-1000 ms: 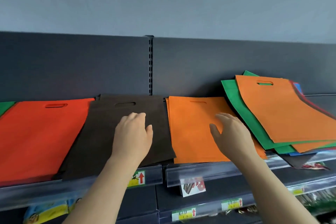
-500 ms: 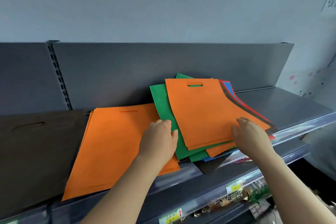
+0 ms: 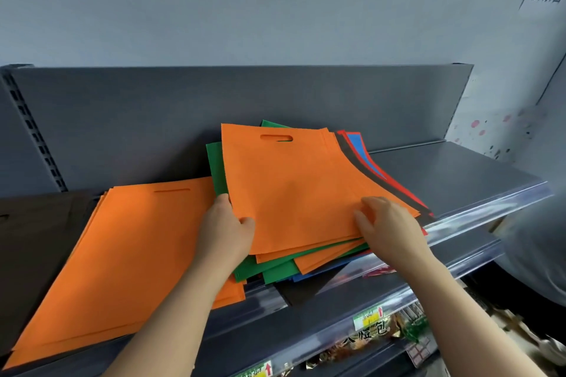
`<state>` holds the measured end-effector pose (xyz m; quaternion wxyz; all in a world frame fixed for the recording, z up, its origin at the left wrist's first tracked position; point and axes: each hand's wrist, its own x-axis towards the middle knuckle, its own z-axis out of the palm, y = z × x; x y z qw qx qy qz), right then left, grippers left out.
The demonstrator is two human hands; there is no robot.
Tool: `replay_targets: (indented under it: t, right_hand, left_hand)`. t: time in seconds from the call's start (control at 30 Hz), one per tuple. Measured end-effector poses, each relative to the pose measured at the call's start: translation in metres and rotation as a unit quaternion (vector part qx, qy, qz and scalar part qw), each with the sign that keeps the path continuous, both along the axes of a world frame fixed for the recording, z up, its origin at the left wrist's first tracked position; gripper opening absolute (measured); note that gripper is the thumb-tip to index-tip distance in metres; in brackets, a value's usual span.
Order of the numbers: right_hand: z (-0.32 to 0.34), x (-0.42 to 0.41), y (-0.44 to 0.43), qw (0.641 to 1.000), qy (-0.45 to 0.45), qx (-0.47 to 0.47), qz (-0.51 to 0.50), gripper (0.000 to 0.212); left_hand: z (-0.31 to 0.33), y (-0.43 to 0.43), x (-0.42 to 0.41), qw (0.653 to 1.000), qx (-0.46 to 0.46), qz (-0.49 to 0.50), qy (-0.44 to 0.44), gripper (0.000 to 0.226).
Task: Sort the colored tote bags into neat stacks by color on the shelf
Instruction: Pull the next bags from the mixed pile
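A mixed pile of tote bags lies on the grey shelf (image 3: 453,174), topped by an orange bag (image 3: 294,187) with green bags (image 3: 269,269), black, red and blue bags (image 3: 360,147) fanned beneath. My left hand (image 3: 225,229) grips the top orange bag's left edge, thumb on top and fingers under it. My right hand (image 3: 389,223) rests on the bag's lower right part with fingers bent on the fabric. A neat orange stack (image 3: 128,254) lies to the left, partly under my left forearm.
A dark brown stack (image 3: 33,239) sits at the far left. The shelf's right end is bare metal. A clear price rail (image 3: 459,223) runs along the front edge. Packaged goods (image 3: 376,337) fill the lower shelf.
Both hands have shifted right from the brown and orange stacks to the mixed pile. My left hand now grips the top orange bag's left edge, and my right hand lies on it.
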<state>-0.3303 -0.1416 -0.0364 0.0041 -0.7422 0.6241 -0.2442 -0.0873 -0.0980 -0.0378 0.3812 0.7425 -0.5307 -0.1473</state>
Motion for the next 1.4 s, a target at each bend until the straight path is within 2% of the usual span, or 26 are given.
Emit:
replay_targets:
  t: [0.07, 0.27, 0.47, 0.57, 0.67, 0.83, 0.9, 1.03, 1.13, 1.33, 1.4]
  right_hand:
    - [0.000, -0.003, -0.004, 0.999, 0.020, 0.021, -0.015, 0.027]
    - [-0.002, 0.006, -0.004, 0.998, 0.060, 0.027, 0.023, 0.031]
    - [0.000, 0.015, 0.005, 0.998, -0.001, 0.019, 0.062, 0.028]
    - [0.002, 0.009, 0.002, 0.999, -0.030, 0.020, 0.027, 0.030]
    - [0.000, 0.003, -0.003, 0.999, 0.019, 0.036, -0.023, 0.034]
    - [0.000, 0.004, -0.005, 0.997, 0.011, 0.063, -0.047, 0.046]
    - [0.001, 0.003, -0.003, 0.997, -0.001, 0.066, -0.047, 0.045]
    - [0.000, 0.003, 0.002, 0.997, 0.008, 0.068, -0.028, 0.027]
    - [-0.001, 0.004, 0.004, 0.998, 0.012, 0.056, -0.022, 0.030]
    - [0.004, 0.018, 0.014, 0.999, -0.020, 0.043, 0.002, 0.035]
    - [0.004, 0.026, 0.018, 0.998, 0.007, 0.060, 0.009, 0.034]
  left_hand:
    - [-0.003, -0.001, 0.005, 1.000, 0.016, 0.005, -0.003, 0.017]
    - [-0.006, 0.001, 0.006, 0.998, 0.053, 0.018, 0.024, 0.034]
    - [-0.002, 0.000, 0.009, 0.997, 0.021, 0.038, 0.058, 0.030]
    - [-0.003, 0.002, 0.015, 0.996, 0.001, 0.035, 0.081, 0.019]
    - [-0.003, 0.005, 0.016, 0.990, -0.011, 0.007, 0.143, 0.008]
    - [0.000, 0.013, 0.007, 0.980, -0.025, -0.032, 0.194, 0.011]
    - [0.000, 0.014, 0.007, 0.975, -0.025, -0.045, 0.218, 0.011]
    - [0.000, 0.016, 0.007, 0.970, -0.013, -0.059, 0.236, 0.008]
    - [-0.001, 0.017, 0.009, 0.970, -0.020, -0.041, 0.240, 0.005]
    - [-0.003, 0.023, 0.023, 0.946, -0.034, -0.013, 0.321, 0.013]
    - [-0.005, 0.026, 0.028, 0.947, -0.045, 0.003, 0.319, 0.015]
